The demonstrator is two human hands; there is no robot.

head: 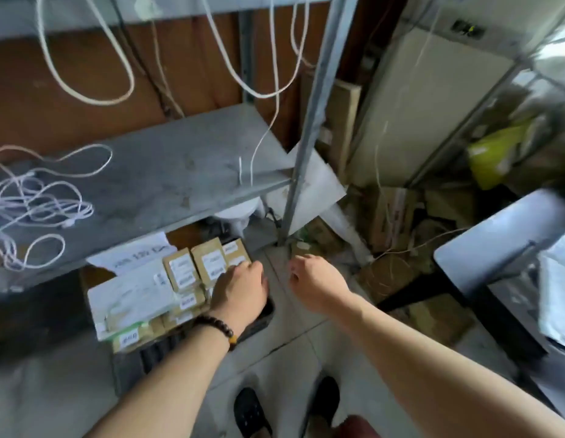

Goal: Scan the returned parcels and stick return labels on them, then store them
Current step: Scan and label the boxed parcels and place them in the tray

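Observation:
Several small brown parcels (192, 273) with white labels fill a dark crate (259, 320) on the floor under a metal shelf. A larger white parcel (129, 298) lies across them at the left. My left hand (240, 292), with a bead bracelet on the wrist, rests palm down on the parcels at the crate's right end; whether its fingers grip one is hidden. My right hand (316, 282) hovers over the floor just right of the crate, fingers loosely curled, holding nothing.
A grey metal shelf (167, 175) with tangled white cables (37, 203) overhangs the crate. A shelf upright (303, 153) stands just behind my right hand. Cardboard clutter (392, 222) fills the corner; a grey table edge (483, 245) juts in at right. My shoes (252, 412) are below.

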